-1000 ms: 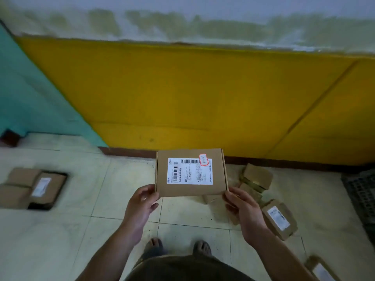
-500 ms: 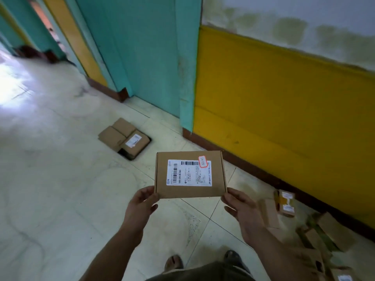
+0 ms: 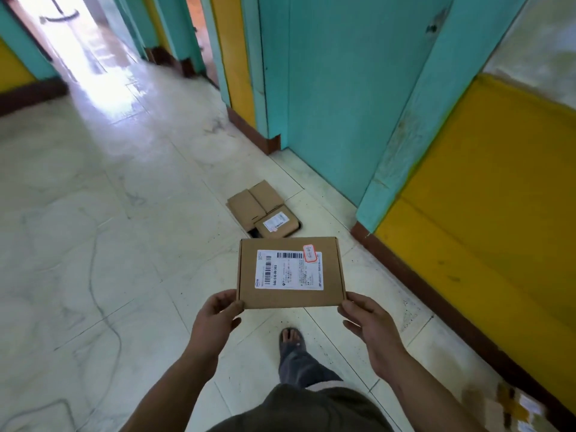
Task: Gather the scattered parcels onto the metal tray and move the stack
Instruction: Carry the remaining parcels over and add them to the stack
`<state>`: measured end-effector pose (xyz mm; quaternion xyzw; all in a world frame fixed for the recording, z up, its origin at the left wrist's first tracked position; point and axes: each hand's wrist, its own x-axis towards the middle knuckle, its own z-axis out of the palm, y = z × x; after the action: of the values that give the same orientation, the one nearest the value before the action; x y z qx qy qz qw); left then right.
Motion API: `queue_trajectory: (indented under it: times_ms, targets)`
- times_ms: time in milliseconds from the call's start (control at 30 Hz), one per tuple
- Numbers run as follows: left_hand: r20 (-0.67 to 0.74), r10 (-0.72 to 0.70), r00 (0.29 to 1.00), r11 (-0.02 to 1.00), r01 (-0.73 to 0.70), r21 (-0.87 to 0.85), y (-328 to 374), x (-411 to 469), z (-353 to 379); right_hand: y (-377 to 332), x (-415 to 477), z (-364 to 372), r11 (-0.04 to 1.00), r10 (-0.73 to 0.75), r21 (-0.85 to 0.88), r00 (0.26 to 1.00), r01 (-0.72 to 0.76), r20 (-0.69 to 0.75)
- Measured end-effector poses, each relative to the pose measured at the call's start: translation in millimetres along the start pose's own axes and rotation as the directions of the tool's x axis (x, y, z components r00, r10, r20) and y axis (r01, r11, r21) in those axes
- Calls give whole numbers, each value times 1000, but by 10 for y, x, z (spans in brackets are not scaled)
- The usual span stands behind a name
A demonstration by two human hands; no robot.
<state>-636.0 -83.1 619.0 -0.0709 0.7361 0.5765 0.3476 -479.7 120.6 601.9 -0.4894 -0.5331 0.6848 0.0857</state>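
I find the labelled parcel held level in the air on the near side of the metal tray. The left hand and right hand each pinch a near corner. Within the last second the tray has swung from far off at the side to straight ahead, with stacked parcels on it. I judge the carry nearly complete and the set-down next. Blurred loose parcels lie well apart from the tray, not yet gathered.
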Motion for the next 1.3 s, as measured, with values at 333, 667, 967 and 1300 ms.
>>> queue_trajectory:
  times_ms: [333, 667, 967, 1300]
  targets:
    - [-213, -60, 975, 998, 62, 1, 817, 1123, -631, -844, 1267, 1342, 994, 98, -56, 976, -89, 194]
    - [-256, -91, 962, 996, 84, -38, 1462, 2440, -1622, -1356, 2126, 2939, 989, 128, -103, 972, -109, 199]
    - [-180, -84, 980, 988, 105, 115, 2270, 3739, -2550, -1642, 2604, 4426, 988, 120, -99, 992, -122, -27]
    - [-68, -124, 990, 933, 140, 331, 2972, 5210, -2350, -1946, 3538, 4938, 971, 142, -148, 953, -187, -269]
